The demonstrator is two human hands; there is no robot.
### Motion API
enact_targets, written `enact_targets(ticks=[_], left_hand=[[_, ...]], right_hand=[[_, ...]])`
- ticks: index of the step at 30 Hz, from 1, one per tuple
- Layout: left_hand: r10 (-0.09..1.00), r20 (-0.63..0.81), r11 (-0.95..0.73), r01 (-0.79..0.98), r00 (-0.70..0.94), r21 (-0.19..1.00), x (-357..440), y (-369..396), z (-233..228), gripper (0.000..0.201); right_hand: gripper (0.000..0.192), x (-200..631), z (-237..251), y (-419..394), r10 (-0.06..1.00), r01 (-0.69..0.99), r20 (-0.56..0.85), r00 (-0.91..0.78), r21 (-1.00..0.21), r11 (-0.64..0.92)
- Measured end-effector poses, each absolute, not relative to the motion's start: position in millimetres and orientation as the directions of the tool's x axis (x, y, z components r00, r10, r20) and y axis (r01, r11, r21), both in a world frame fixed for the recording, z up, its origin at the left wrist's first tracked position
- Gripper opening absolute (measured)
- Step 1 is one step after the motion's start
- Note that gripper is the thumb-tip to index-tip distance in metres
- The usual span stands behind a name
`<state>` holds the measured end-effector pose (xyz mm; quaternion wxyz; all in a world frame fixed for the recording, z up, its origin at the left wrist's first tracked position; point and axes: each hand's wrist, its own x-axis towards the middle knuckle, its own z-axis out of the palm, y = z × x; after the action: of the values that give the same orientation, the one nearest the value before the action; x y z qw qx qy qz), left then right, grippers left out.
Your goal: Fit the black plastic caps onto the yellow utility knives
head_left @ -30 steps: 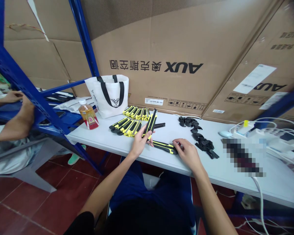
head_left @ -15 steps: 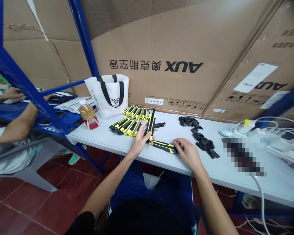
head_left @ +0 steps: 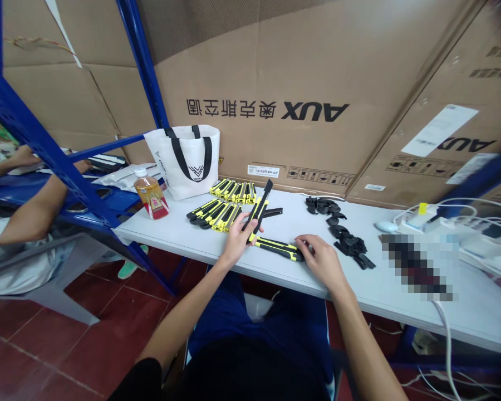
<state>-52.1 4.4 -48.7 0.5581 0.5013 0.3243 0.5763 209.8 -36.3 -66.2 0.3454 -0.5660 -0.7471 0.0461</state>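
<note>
The left hand (head_left: 236,240) pinches a black-and-yellow utility knife (head_left: 259,210), holding it tilted with its tip pointing far and right, above the desk (head_left: 183,236). The right hand (head_left: 322,260) rests with fingers curled on the right end of a second knife (head_left: 279,248) lying flat close to the desk's near edge.

Bare desk surface lies left of the hands and between the second knife and the near edge. Far of the left hand, two rows of finished knives (head_left: 225,204) occupy the surface; a pile of black parts (head_left: 342,234) lies far right of the right hand. A bottle (head_left: 151,195) and a white tote bag (head_left: 186,160) stand at the far left. Cables (head_left: 463,223) crowd the right end.

Compared with half a second ago, the held knife leans further right; the right hand is unchanged.
</note>
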Motion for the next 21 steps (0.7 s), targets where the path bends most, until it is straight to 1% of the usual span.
enact_targets(ticks=[6, 13, 16, 21], left_hand=[[0.973, 0.199, -0.155, -0.298, 0.120, 0.942, -51.6, 2.7, -46.7, 0.051], [0.981, 0.187, -0.160, -0.331, 0.051, 0.930, -53.0, -0.1, -42.5, 0.050], [0.983, 0.177, -0.156, -0.300, 0.045, 0.941, -53.4, -1.4, -40.9, 0.053], [0.982, 0.178, -0.158, -0.251, 0.059, 0.955, -53.7, -0.9, -42.5, 0.047]], right_hand=[[0.035, 209.5, -66.9, -36.4, 0.874, 0.819, 0.472, -0.117, -0.452, 0.354], [0.032, 210.3, -67.5, -35.8, 0.879, 0.814, 0.462, -0.117, -0.462, 0.351], [0.032, 210.1, -67.3, -35.9, 0.882, 0.811, 0.458, -0.112, -0.470, 0.347], [0.031, 209.6, -65.8, -37.0, 0.885, 0.808, 0.452, -0.113, -0.477, 0.346]])
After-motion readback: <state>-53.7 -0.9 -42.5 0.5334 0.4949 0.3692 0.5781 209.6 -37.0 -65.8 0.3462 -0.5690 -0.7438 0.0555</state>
